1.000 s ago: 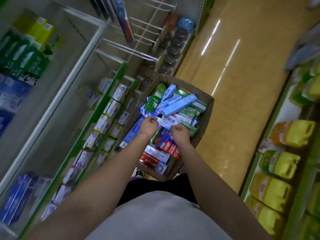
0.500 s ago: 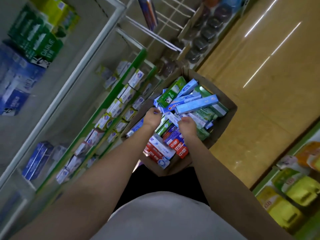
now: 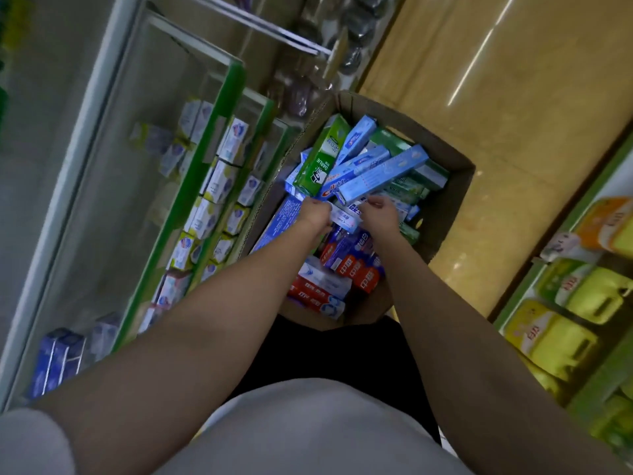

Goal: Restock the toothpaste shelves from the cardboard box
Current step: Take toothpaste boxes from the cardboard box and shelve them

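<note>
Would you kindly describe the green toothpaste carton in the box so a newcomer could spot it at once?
Start at the cardboard box on the floor beside the shelves. Look to its far left corner, just beyond the left hand. The green carton leans there, the only bright green one with white lettering down its length, among pale blue cartons.

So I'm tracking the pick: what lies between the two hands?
In the head view, a white toothpaste carton spans left hand to right hand.
</note>
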The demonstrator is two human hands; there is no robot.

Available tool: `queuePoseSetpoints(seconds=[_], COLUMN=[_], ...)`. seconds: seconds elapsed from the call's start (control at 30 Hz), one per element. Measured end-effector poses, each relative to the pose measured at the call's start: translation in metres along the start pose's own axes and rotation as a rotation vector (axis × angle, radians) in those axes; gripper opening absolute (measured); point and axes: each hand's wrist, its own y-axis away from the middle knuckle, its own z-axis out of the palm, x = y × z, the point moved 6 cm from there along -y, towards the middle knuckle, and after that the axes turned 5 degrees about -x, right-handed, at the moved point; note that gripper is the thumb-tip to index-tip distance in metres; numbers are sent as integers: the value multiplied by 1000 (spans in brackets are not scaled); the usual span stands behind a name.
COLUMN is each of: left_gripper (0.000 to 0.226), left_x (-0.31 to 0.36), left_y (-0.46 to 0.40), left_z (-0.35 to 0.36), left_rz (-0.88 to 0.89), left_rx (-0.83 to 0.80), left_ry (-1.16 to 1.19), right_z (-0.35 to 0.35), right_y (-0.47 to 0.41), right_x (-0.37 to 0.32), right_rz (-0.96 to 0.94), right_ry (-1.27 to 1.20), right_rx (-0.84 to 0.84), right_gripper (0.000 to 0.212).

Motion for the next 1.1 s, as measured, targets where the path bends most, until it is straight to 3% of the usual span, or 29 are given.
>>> queuePoseSetpoints(seconds=[0.17, 0.23, 0.3, 0.4, 0.53, 0.67, 0.8, 0.93, 1.1], left_gripper=[56, 43, 10, 17, 19, 19, 19, 22, 23], left_x=[-22, -26, -23, -29, -35, -36, -35, -36, -50], left_y=[-39, -42, -42, -54, -62, -63, -63, -53, -30], left_z=[-1, 3, 12, 22, 27, 31, 38, 36, 19], left_rz=[-137, -203, -225, -271, -299, -307, -345, -346, -418], left_rx=[1, -33, -100, -141, -171, -233, -232, -280, -393], left_ry=[91, 173, 237, 222, 226, 286, 339, 348, 317], right_z=[8, 11, 14, 19, 24, 24, 9, -11, 1], right_y=[-12, -15, -17, -22, -27, -22, -4, 19, 32], right_x=[5, 8, 7, 2, -3, -6, 4, 9, 21], right_rz=[28, 45, 64, 66, 55, 15, -87, -163, 23], right_ry=[-88, -278, -426, -499, -385, -332, -243, -165, -497], right_rx=[28, 12, -6, -36, -73, -60, 89, 265, 115], right_gripper=[20, 17, 17, 17, 9, 16, 14, 47, 50])
